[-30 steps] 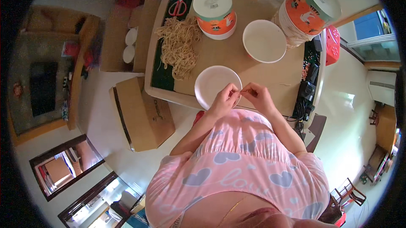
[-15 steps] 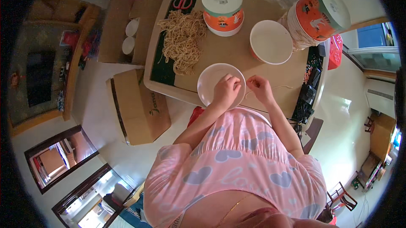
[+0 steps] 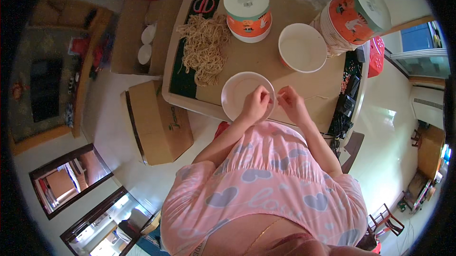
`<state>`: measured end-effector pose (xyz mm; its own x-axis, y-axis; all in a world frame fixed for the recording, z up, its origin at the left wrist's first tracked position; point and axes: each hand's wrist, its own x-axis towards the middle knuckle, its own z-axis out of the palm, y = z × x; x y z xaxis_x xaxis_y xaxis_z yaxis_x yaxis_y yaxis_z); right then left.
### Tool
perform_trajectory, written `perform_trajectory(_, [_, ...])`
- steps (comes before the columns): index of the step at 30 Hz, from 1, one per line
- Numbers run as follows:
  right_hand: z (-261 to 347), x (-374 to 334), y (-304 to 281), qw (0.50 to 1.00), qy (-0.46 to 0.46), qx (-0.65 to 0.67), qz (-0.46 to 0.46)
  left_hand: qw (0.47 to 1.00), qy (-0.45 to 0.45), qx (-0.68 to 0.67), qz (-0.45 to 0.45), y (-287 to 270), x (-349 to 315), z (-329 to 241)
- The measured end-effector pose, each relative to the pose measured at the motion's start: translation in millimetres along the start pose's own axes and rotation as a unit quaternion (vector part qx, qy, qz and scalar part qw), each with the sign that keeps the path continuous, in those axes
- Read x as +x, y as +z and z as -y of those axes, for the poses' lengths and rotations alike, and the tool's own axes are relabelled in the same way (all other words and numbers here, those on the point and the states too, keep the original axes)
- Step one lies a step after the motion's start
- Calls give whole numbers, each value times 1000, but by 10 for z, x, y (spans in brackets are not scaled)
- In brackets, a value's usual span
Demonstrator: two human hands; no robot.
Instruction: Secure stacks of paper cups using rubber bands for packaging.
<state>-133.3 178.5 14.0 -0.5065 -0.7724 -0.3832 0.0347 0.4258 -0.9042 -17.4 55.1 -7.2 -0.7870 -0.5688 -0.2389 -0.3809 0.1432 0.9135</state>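
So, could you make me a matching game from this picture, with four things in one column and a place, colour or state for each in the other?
Things:
1. Tangled string
2. Scissors
3. Nearest white bowl
4. Cables and adapters

Clues:
A. Partly covered by the left hand in this view
B. Black, along the right side of the table
C. Tan, in a loose heap
D. Red-handled

Right pairs: 1-C, 2-D, 3-A, 4-B
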Motion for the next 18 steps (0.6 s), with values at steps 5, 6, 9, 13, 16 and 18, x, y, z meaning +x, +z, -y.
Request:
perform_trajectory(5, [531, -417, 140, 947, -177, -248, 103, 815, -310, -478, 103, -82, 94, -66])
perform_trajectory(6, [540, -437, 182, 941, -125, -284, 135, 799, -313, -495, 138, -96, 107, -68])
perform_trajectory(9, [433, -260, 123, 914, -262, -308, 42, 821, -346, -432, 143, -158, 163, 198])
perform_trajectory(13, [621, 225, -119, 908, -287, -300, 54, 900, -238, -340, 133, -165, 49, -90])
perform_trajectory(16, [500, 421, -75, 884, -307, -334, 112, 984, -48, -169, 24, -49, 29, 117])
perform_trajectory(18, [476, 451, -85, 878, -312, -341, 124, 973, -72, -219, 28, -70, 0, 138])
